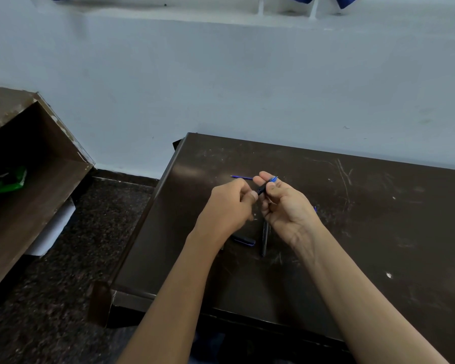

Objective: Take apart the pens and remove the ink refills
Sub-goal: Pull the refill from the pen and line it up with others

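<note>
While both hands work above the dark surface (352,232), the task looks partly done. The left hand (229,203) is curled with thumb and fingers pinched on the near end of a pen (263,189), and the right hand (284,203) pinches its far end, where a blue tip section and a fine point show past the fingertips. The pen is held in the air between the two hands, tilted, its point up and away from the person.

A thin blue refill (241,177) lies on the surface just beyond the left hand, which suggests one pen has already given up its ink. A dark barrel (264,240) lies below the right hand, and a short dark cap (243,240) with a blue edge lies beside it, under the left wrist. A speck of blue shows at the right hand's outer edge; what it is cannot be told. The pen in hand seems not yet apart, so its refill is left to pull. Whether more whole pens wait is not visible.

The loose parts sit near the surface's left part, the edge not far off to the left, with floor below. To the right the surface is wide and bare, so parts are better set down there. The wall stands behind the far edge.
</note>
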The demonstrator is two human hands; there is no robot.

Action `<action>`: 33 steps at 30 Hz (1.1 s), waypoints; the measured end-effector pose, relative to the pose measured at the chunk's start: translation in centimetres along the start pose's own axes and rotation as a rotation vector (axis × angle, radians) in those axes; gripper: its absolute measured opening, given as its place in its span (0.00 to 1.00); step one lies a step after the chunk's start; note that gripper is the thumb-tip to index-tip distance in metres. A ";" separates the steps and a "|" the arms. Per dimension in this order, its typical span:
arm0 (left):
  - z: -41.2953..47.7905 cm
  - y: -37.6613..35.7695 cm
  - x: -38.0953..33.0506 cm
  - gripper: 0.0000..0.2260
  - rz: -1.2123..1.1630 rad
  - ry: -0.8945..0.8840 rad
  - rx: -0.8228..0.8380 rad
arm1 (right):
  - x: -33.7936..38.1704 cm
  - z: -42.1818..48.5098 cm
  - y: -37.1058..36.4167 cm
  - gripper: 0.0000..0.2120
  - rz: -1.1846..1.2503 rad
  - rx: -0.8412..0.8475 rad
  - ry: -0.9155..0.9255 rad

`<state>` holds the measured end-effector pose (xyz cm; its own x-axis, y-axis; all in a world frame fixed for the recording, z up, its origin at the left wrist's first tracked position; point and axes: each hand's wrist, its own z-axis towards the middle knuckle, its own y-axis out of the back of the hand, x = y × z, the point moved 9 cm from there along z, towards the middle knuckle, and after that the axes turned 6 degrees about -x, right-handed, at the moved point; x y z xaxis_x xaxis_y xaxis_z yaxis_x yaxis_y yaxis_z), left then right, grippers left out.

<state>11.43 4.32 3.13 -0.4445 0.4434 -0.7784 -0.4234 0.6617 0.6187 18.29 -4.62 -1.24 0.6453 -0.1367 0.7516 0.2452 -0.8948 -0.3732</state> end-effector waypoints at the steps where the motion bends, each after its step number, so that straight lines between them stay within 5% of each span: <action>1: 0.1 -0.1 0.0 0.09 0.021 0.005 0.013 | 0.0 0.0 0.0 0.15 -0.001 0.000 -0.001; 15: 0.1 -0.2 -0.1 0.10 0.128 -0.035 0.001 | -0.4 -0.2 0.2 0.00 -0.082 -0.019 0.011; 25: 0.0 0.0 -0.1 0.04 0.092 -0.040 -0.001 | -0.1 0.0 -0.2 0.15 0.112 0.008 -0.006; 29: 0.0 0.2 -0.2 0.05 0.066 -0.047 -0.012 | -0.2 -0.1 0.0 0.03 -0.026 0.002 0.011; 33: 0.0 0.2 -0.3 0.06 0.070 -0.046 -0.010 | -0.5 -0.1 0.4 0.02 -0.114 -0.021 0.018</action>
<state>11.46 4.29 3.47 -0.4366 0.5160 -0.7370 -0.4001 0.6224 0.6727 18.07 -4.98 -1.71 0.6010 -0.0410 0.7982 0.3006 -0.9137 -0.2733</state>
